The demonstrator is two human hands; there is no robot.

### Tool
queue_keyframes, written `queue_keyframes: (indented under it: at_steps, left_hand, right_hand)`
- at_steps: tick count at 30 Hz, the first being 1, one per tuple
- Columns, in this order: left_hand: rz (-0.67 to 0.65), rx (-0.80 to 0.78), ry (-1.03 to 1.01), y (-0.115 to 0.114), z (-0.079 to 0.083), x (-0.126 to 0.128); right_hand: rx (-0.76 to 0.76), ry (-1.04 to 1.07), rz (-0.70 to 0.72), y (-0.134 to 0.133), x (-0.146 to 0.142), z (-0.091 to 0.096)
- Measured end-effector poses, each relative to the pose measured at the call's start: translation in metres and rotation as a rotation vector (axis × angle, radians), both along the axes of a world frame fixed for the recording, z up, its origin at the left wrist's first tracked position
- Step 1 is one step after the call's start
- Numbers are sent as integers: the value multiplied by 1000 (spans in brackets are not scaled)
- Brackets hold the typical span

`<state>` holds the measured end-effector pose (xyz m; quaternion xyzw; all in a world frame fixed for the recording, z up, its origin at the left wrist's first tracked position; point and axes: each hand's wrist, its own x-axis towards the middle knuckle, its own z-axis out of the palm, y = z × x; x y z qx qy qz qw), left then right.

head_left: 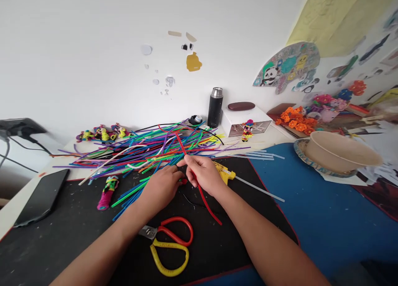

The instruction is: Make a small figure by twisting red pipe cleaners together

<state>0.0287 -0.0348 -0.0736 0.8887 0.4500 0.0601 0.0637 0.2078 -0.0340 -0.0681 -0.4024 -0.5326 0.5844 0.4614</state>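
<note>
My right hand is closed around a long red pipe cleaner, whose one end points up toward the pile and the other hangs down to the right. Close beside it, my left hand is closed with its fingertips on a small red piece, mostly hidden by the fingers. I cannot tell whether that piece joins the long red one. Scissors with one red and one yellow handle lie below my hands. A yellow glue gun with a clear glue stick lies partly behind my right hand.
A pile of colourful pipe cleaners spreads beyond my hands. A small pink-and-green doll and a phone lie to the left. At the back stand a black thermos and a white box; a beige bowl sits right.
</note>
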Motion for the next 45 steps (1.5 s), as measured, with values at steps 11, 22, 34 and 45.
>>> queue_keyframes:
  at_steps: [11, 22, 34, 45]
  left_hand:
    - [233, -358, -713, 4, 13, -13]
    - [263, -755, -1407, 9, 18, -23]
    - [359, -524, -1371, 14, 15, -30]
    - [348, -699, -1567, 11, 18, -21]
  right_hand:
    - [-23, -42, 46, -2, -1, -4]
    - [5, -127, 119, -6, -6, -6]
    - [61, -213, 62, -11, -6, -5]
    - [-4, -292, 105, -11, -13, -11]
